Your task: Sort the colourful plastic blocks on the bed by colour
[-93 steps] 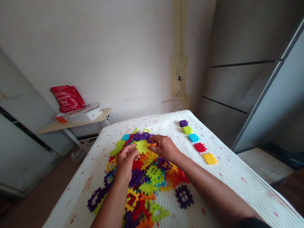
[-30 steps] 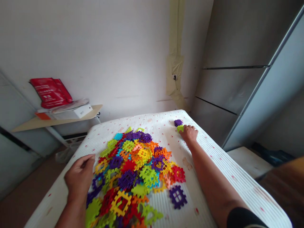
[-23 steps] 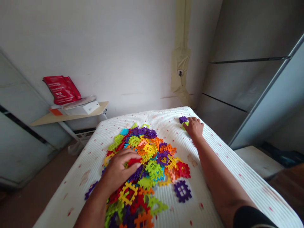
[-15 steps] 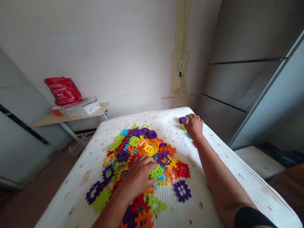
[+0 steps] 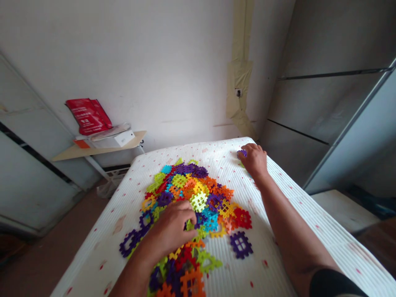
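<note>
My left hand (image 5: pixel 176 222) is over a pile of colourful plastic interlocking toy pieces (image 5: pixel 185 169). Its fingers are curled, with a gap between them and the thumb, and I see nothing gripped. A pale green square piece with window-like holes (image 5: pixel 199 201) lies tilted just beyond its fingertips. At the far right of the bed-like surface, my right hand (image 5: pixel 256 160) has its fingers closed at a purple piece (image 5: pixel 242 153). A bit of green piece (image 5: pixel 241 164) shows below; the hand hides the rest there.
A separate purple square piece (image 5: pixel 241 244) lies right of the pile on the white, red-dotted padded cover (image 5: pixel 272 255). A small table (image 5: pixel 69 152) at back left bears a white box and a red bag (image 5: pixel 88 117). Grey cabinet panels (image 5: pixel 315 103) stand at right.
My left hand has drawn slightly left, and its fingers are more curled. A green piece now lies tilted beyond it. My right hand covers more of the pieces beneath it. The view has shifted slightly.
</note>
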Demonstrator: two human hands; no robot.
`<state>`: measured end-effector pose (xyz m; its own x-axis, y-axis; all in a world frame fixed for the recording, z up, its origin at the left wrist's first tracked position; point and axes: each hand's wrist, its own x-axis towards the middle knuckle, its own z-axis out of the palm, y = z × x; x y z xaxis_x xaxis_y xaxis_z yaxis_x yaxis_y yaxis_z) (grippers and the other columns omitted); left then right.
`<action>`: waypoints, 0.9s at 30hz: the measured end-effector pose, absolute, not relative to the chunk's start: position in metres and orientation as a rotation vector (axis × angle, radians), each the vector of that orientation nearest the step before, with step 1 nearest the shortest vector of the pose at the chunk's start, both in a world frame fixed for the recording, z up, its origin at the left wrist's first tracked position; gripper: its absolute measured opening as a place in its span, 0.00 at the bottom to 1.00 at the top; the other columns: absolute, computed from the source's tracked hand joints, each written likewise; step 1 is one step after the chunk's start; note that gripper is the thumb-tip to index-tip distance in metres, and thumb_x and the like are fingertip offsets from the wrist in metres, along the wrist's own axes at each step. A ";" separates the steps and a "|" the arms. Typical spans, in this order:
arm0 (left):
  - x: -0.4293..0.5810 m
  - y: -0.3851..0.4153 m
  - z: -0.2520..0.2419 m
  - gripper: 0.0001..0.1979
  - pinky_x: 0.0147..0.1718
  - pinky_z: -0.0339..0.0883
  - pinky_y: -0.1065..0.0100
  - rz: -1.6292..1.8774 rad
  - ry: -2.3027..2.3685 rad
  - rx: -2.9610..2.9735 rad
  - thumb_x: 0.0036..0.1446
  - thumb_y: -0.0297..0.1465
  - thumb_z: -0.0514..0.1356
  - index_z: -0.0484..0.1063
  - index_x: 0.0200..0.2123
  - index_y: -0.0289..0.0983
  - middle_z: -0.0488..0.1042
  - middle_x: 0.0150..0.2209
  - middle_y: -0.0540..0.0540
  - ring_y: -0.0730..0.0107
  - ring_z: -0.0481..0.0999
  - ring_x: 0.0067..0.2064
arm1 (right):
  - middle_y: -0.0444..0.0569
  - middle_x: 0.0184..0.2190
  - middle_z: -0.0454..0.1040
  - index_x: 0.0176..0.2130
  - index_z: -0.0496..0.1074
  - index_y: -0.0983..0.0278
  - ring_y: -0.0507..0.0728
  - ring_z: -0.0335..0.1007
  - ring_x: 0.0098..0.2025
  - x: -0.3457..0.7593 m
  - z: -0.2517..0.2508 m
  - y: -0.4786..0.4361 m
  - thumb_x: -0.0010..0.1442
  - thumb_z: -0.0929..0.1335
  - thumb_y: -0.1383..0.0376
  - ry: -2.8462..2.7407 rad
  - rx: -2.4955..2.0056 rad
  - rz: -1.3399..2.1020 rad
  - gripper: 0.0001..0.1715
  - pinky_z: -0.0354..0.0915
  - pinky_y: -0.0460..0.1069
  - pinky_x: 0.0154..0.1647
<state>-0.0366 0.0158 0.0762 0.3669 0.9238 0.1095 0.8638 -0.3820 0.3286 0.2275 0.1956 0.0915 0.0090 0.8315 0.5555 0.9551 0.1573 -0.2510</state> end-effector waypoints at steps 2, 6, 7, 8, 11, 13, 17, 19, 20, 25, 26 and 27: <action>-0.034 0.009 0.077 0.09 0.40 0.60 0.66 0.281 1.617 2.432 0.43 0.26 0.60 0.74 0.32 0.42 0.71 0.36 0.49 0.65 0.69 0.41 | 0.55 0.47 0.71 0.44 0.73 0.64 0.63 0.61 0.47 0.228 0.092 0.196 0.59 0.61 0.61 -1.847 -1.694 -0.248 0.18 0.54 0.52 0.40; -0.029 0.006 0.072 0.12 0.42 0.60 0.63 0.162 1.718 2.456 0.43 0.24 0.58 0.74 0.33 0.41 0.70 0.38 0.46 0.62 0.67 0.44 | 0.55 0.46 0.72 0.43 0.73 0.64 0.62 0.62 0.46 0.228 0.093 0.196 0.59 0.62 0.61 -1.859 -1.673 -0.224 0.17 0.55 0.52 0.41; -0.028 0.006 0.070 0.11 0.42 0.60 0.63 0.151 1.728 2.462 0.43 0.25 0.58 0.74 0.33 0.40 0.70 0.38 0.46 0.61 0.67 0.44 | 0.54 0.46 0.72 0.43 0.74 0.64 0.62 0.62 0.46 0.228 0.093 0.197 0.59 0.62 0.61 -1.860 -1.667 -0.221 0.17 0.55 0.52 0.41; -0.028 0.006 0.069 0.10 0.42 0.59 0.62 0.144 1.735 2.470 0.44 0.25 0.58 0.74 0.32 0.40 0.70 0.38 0.46 0.61 0.67 0.44 | 0.54 0.46 0.72 0.43 0.74 0.64 0.62 0.63 0.46 0.228 0.093 0.197 0.59 0.62 0.61 -1.860 -1.662 -0.218 0.17 0.55 0.52 0.42; -0.028 0.006 0.069 0.09 0.43 0.58 0.60 0.134 1.757 2.503 0.47 0.26 0.57 0.75 0.33 0.40 0.71 0.37 0.45 0.61 0.68 0.44 | 0.54 0.46 0.72 0.43 0.74 0.64 0.62 0.63 0.46 0.229 0.093 0.197 0.59 0.62 0.61 -1.862 -1.652 -0.204 0.16 0.56 0.52 0.43; -0.028 0.007 0.069 0.10 0.44 0.58 0.59 0.126 1.752 2.531 0.51 0.27 0.55 0.75 0.33 0.40 0.72 0.36 0.45 0.61 0.68 0.43 | 0.54 0.46 0.72 0.43 0.74 0.64 0.62 0.63 0.46 0.230 0.092 0.198 0.58 0.62 0.62 -1.869 -1.645 -0.191 0.16 0.56 0.52 0.43; -0.032 0.014 0.067 0.12 0.42 0.58 0.60 0.172 1.737 2.588 0.56 0.27 0.51 0.75 0.33 0.40 0.74 0.34 0.45 0.63 0.70 0.40 | 0.54 0.45 0.72 0.43 0.73 0.64 0.62 0.64 0.46 0.230 0.092 0.200 0.58 0.62 0.62 -1.872 -1.637 -0.175 0.16 0.57 0.52 0.44; -0.035 0.020 0.064 0.13 0.40 0.59 0.61 0.238 1.753 2.609 0.57 0.26 0.49 0.75 0.31 0.40 0.75 0.31 0.45 0.63 0.71 0.37 | 0.53 0.46 0.72 0.43 0.73 0.64 0.61 0.64 0.47 0.229 0.091 0.200 0.58 0.62 0.62 -1.877 -1.636 -0.165 0.16 0.57 0.52 0.44; -0.037 0.023 0.063 0.14 0.40 0.60 0.61 0.288 1.760 2.611 0.58 0.26 0.49 0.75 0.31 0.39 0.75 0.31 0.45 0.63 0.72 0.37 | 0.53 0.46 0.72 0.43 0.73 0.64 0.61 0.64 0.47 0.229 0.091 0.200 0.58 0.62 0.62 -1.880 -1.636 -0.160 0.16 0.57 0.52 0.44; -0.045 0.036 0.058 0.16 0.44 0.65 0.62 0.710 1.758 2.352 0.58 0.29 0.48 0.75 0.41 0.40 0.78 0.39 0.44 0.63 0.75 0.42 | 0.53 0.46 0.72 0.43 0.73 0.64 0.61 0.64 0.47 0.226 0.093 0.196 0.59 0.62 0.62 -1.882 -1.631 -0.155 0.16 0.57 0.52 0.45; -0.046 0.038 0.058 0.16 0.45 0.65 0.62 0.801 1.758 2.241 0.57 0.30 0.49 0.75 0.41 0.41 0.78 0.40 0.44 0.63 0.75 0.43 | 0.53 0.46 0.72 0.43 0.73 0.64 0.61 0.64 0.47 0.225 0.094 0.195 0.59 0.62 0.62 -1.887 -1.629 -0.152 0.16 0.57 0.52 0.45; -0.048 0.040 0.059 0.15 0.46 0.65 0.62 0.891 1.756 2.119 0.56 0.32 0.51 0.75 0.41 0.41 0.78 0.41 0.45 0.63 0.75 0.44 | 0.53 0.46 0.72 0.43 0.73 0.63 0.61 0.65 0.47 0.224 0.094 0.194 0.59 0.62 0.63 -1.894 -1.625 -0.148 0.16 0.58 0.52 0.46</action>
